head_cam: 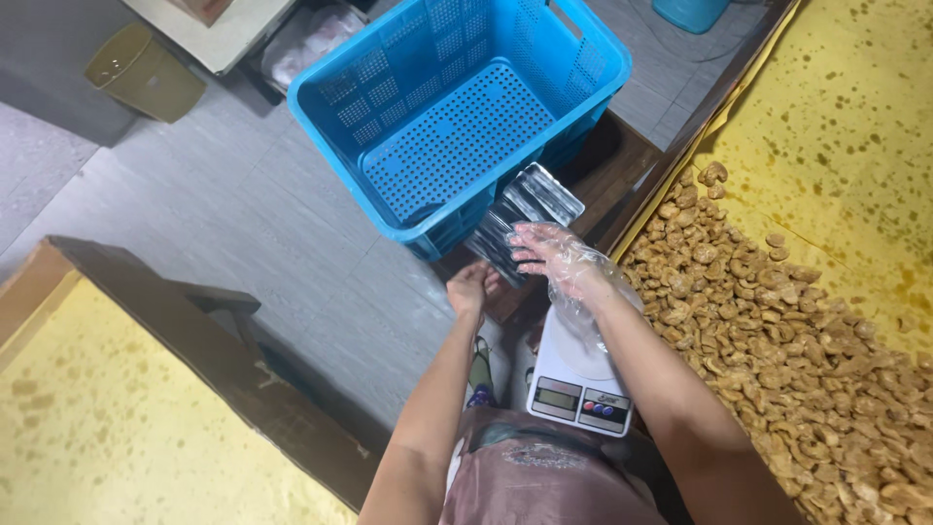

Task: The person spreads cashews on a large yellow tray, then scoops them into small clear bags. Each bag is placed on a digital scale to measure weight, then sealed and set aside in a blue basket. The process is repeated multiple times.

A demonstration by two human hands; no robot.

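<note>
Clear plastic, ribbed and glossy, makes up the stack of small containers (520,219) held in the middle of the scene, just near of the blue crate (457,117). The stack is tilted, its far end leaning against the crate's near right corner, and light glints off its flat top face; the nested edges show as dark lines along its side. The right hand (556,256), covered in a thin transparent glove, lies over the near right end of the stack with its fingers spread across the plastic. The bare left hand (473,287) sits under the stack's near left end, its grip curled around the lower edge, though how firmly it closes cannot be told.

The blue crate is perforated on floor and walls and stands on a dark wooden stand (622,165) above the grey tiled floor (233,214). Near of the hands, a white kitchen scale (578,384) with a small display and coloured buttons rests close to the person's body, partly hidden by the right forearm. To the right, a yellow spotted tabletop (846,117) carries a wide heap of pale brown cashew nuts (777,321). At near left, another yellow tabletop (107,428) with a dark edge fills the corner. An olive-green bin (144,73) stands on the floor at far left.
</note>
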